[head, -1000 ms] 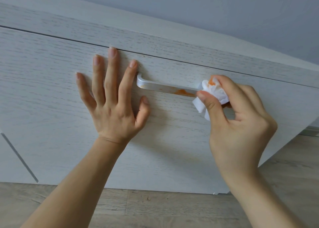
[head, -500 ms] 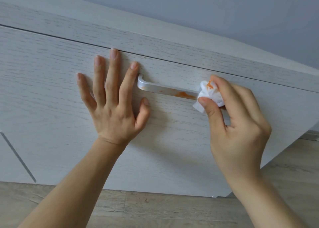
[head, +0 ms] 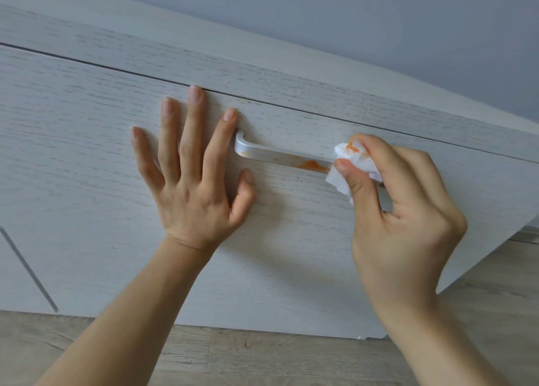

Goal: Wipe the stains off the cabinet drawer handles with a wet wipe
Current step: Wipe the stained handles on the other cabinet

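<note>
Pale grey-white wood-grain drawer front fills most of the view, seen from above and close in. A dark seam runs along its top edge, with the cabinet's matching top panel above that and a plain grey wall behind.

Brushed silver metal bar handle sits across the middle of the drawer front, its left end curving back into the wood. An orange smear lies on the bar towards its right half; a fainter orange trace shows near the left bend.

Left hand lies flat on the drawer front just left of the handle, fingers straight and spread, palm against the wood. Its index fingertip is just beside the handle's left end, thumb angled below the bar. It holds nothing.

Right hand is at the right end of the handle, thumb and fingers curled tight around a crumpled white wet wipe. The wipe is pressed against the bar, just right of the orange smear, and carries orange marks on its upper folds. The handle's right end is hidden behind wipe and hand.

Light wood-plank floor runs below the cabinet. A second panel seam slants at lower left.
</note>
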The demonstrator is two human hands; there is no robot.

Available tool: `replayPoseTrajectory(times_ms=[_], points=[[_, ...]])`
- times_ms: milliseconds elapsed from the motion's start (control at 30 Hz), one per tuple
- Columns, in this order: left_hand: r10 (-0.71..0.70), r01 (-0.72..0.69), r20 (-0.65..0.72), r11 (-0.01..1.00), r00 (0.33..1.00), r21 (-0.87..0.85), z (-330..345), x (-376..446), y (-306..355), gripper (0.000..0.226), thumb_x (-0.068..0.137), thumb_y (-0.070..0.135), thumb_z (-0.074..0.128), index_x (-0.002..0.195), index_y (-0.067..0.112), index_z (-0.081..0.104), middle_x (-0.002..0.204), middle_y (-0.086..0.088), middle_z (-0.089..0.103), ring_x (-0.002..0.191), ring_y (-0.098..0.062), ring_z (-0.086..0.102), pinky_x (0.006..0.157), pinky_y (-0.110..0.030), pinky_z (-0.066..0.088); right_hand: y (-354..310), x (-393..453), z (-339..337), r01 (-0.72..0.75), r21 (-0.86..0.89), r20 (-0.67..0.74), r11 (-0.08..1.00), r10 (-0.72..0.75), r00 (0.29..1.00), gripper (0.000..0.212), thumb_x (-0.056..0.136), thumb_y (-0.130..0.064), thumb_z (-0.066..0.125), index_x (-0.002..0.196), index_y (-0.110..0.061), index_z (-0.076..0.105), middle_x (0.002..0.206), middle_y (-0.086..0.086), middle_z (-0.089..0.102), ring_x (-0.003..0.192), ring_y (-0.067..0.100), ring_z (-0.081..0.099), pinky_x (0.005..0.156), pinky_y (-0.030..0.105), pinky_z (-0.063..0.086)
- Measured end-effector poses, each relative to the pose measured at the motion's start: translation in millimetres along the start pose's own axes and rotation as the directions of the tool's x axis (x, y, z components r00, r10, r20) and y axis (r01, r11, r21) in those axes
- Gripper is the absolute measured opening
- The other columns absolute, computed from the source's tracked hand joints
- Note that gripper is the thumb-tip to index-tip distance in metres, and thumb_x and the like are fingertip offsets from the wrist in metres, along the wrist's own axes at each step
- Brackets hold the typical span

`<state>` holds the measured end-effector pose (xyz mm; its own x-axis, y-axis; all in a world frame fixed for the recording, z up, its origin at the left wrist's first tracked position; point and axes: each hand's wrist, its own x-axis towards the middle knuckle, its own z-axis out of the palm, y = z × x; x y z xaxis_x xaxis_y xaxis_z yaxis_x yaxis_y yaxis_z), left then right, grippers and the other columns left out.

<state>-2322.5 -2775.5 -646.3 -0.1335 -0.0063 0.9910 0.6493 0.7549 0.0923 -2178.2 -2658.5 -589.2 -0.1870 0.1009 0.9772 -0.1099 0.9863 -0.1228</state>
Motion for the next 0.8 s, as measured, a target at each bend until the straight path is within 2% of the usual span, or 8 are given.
replayPoseTrajectory(times_ms=[100, 233, 333, 433, 533, 633, 733, 800], points=[[-0.006, 0.006, 0.005, 1.000, 1.000, -0.003, 0, 0, 0, 0.055, 0.093, 0.042, 0.031, 0.141, 0.016, 0.035, 0.146, -0.013, 0.031, 0.137, -0.036, 0.021, 0.113, -0.051, 0.008, -1, 1, -1, -0.035, -0.021, 0.017, 0.999, 0.036, 0.999, 0.015, 0.089, -0.009, 0.064, 0.101, -0.001, 0.069, 0.088, -0.003, 0.056, 0.085, -0.005, 0.049, 0.078, -0.001, 0.034], [-0.011, 0.011, 0.010, 1.000, 1.000, -0.007, 0, -1, 1, 0.055, 0.093, 0.042, 0.031, 0.141, 0.016, 0.035, 0.147, -0.012, 0.031, 0.137, -0.036, 0.021, 0.113, -0.051, 0.008, -5, 1, 0, -0.119, 0.042, -0.032, 0.992, 0.120, 0.992, 0.018, 0.088, -0.014, 0.064, 0.102, -0.004, 0.069, 0.090, -0.006, 0.056, 0.084, -0.002, 0.052, 0.076, 0.001, 0.037], [-0.002, 0.002, 0.003, 1.000, 1.000, -0.007, 0, 0, 1, 0.055, 0.093, 0.042, 0.031, 0.141, 0.016, 0.035, 0.147, -0.006, 0.025, 0.137, -0.036, 0.022, 0.113, -0.052, 0.009, -6, -2, 2, -0.065, 0.043, -0.006, 0.997, 0.066, 0.998, 0.021, 0.088, -0.012, 0.064, 0.106, -0.002, 0.067, 0.094, -0.004, 0.055, 0.085, 0.002, 0.053, 0.083, 0.002, 0.037], [-0.001, 0.001, 0.000, 1.000, 1.000, -0.009, 0, -1, 1, 0.055, 0.092, 0.042, 0.032, 0.141, 0.016, 0.035, 0.147, -0.007, 0.026, 0.137, -0.035, 0.022, 0.113, -0.052, 0.009, 1, -5, -1, 0.041, -0.040, 0.059, 0.998, -0.039, 0.998, 0.025, 0.089, -0.009, 0.064, 0.111, 0.002, 0.064, 0.098, -0.001, 0.054, 0.090, 0.013, 0.056, 0.088, 0.008, 0.040], [-0.003, 0.003, 0.000, 1.000, 1.000, -0.005, 0, -1, 0, 0.055, 0.092, 0.042, 0.032, 0.141, 0.016, 0.035, 0.147, -0.009, 0.030, 0.137, -0.034, 0.021, 0.113, -0.051, 0.009, 2, -2, 1, 0.114, -0.063, 0.033, 0.991, -0.112, 0.993, 0.018, 0.089, -0.004, 0.063, 0.106, 0.002, 0.066, 0.092, 0.003, 0.058, 0.086, 0.016, 0.056, 0.087, 0.006, 0.037], [-0.003, 0.003, -0.002, 1.000, 1.000, -0.003, 0, -1, 0, 0.056, 0.092, 0.042, 0.033, 0.142, 0.017, 0.034, 0.147, -0.009, 0.030, 0.137, -0.034, 0.021, 0.113, -0.051, 0.009, 2, 1, 1, 0.163, -0.064, 0.018, 0.984, -0.162, 0.987, 0.014, 0.091, -0.003, 0.061, 0.102, 0.003, 0.068, 0.089, 0.012, 0.066, 0.083, 0.018, 0.056, 0.084, 0.010, 0.039], [-0.003, 0.003, -0.003, 1.000, 1.000, -0.014, 0, -1, 0, 0.056, 0.092, 0.042, 0.033, 0.142, 0.017, 0.034, 0.147, -0.008, 0.027, 0.137, -0.034, 0.020, 0.113, -0.051, 0.009, 4, 3, -2, 0.162, -0.078, 0.038, 0.984, -0.159, 0.986, 0.013, 0.090, -0.006, 0.065, 0.100, 0.002, 0.069, 0.089, 0.014, 0.066, 0.081, 0.020, 0.059, 0.080, 0.016, 0.043], [-0.005, 0.005, -0.004, 1.000, 1.000, -0.006, 0, -1, 0, 0.056, 0.091, 0.042, 0.033, 0.141, 0.017, 0.034, 0.147, -0.007, 0.026, 0.138, -0.034, 0.020, 0.113, -0.051, 0.009, 4, 4, 1, 0.150, -0.060, 0.021, 0.987, -0.149, 0.989, 0.011, 0.088, -0.001, 0.065, 0.098, 0.003, 0.070, 0.093, 0.017, 0.065, 0.081, 0.022, 0.061, 0.080, 0.017, 0.044]])
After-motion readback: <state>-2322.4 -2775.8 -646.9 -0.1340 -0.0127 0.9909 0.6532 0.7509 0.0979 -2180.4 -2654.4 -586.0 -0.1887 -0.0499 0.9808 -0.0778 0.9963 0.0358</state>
